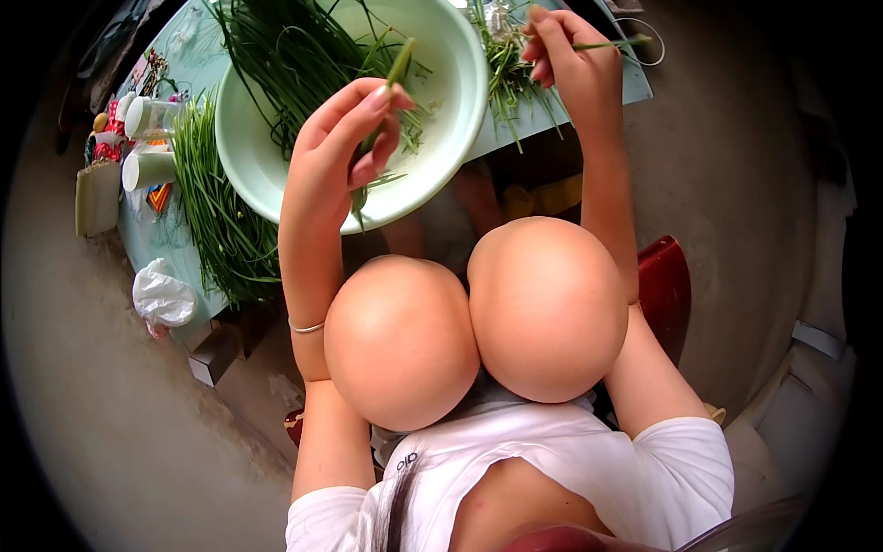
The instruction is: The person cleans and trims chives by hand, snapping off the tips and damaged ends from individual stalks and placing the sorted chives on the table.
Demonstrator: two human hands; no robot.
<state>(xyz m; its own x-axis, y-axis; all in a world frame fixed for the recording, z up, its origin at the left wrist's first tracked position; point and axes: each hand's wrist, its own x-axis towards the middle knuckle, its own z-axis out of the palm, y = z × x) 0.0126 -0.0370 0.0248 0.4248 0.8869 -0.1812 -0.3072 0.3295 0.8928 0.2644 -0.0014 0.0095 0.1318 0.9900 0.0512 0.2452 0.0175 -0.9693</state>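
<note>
Over the near side of a pale green basin (475, 101), my left hand (340, 133) is closed on a garlic chive stalk (401, 63), whose tip points up between thumb and forefinger. My right hand (579, 69) is raised to the right of the basin, fingers bent, with a thin chive blade (612, 43) in its grip. A bunch of long chives (290, 69) lies in the basin with short bits beside it. Loose chive scraps (520, 87) are spread on the table below my right hand.
More chives (216, 207) lie left of the basin on the light blue table (635, 87). Two pale cups (150, 170) and a crumpled white plastic bag (164, 293) are near its left edge. My knees (549, 308) are just below; a red chair (664, 285) shows at right.
</note>
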